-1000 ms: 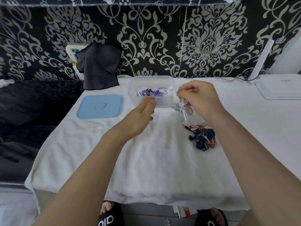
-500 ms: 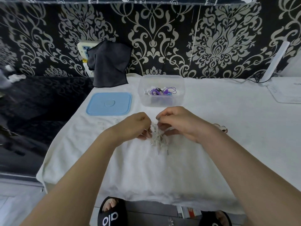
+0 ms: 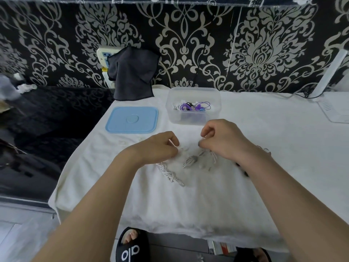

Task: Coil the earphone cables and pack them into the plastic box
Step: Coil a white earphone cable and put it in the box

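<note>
- Where the white towel (image 3: 188, 201) covers the table, both hands working just above it, near each other but apart.
- Left hand (image 3: 158, 146): fingers curled, thumb and forefinger pinching a thin white earphone cable (image 3: 171, 173); a twisted, kinked length of it trailing from under the hand onto the towel, toward the near edge.
- Right hand (image 3: 224, 138): fingers curled, fingertips pinching another part of white cable; small bunched loops (image 3: 192, 160) hanging below it and touching the towel.
- Whether the two white lengths belong to one earphone set: cannot tell, the stretch between the hands being blurred.
- Clear plastic box (image 3: 193, 118) standing open at the far side of the towel, just beyond the right hand; inside, purple, black and white earphone cables (image 3: 194, 106) bunched together.
- Light blue lid (image 3: 132, 120) lying flat on the towel, just left of the box and apart from it.
- A dark bit of cable (image 3: 243, 171) peeking out beside the right forearm, mostly hidden.
- Dark grey cloth (image 3: 133, 74) draped over a white power strip (image 3: 105, 53) against the patterned black-and-silver wall.
- White device (image 3: 338, 110) at the far right edge of the table.
- Black slide sandal (image 3: 130, 248) on the floor below the table edge.
</note>
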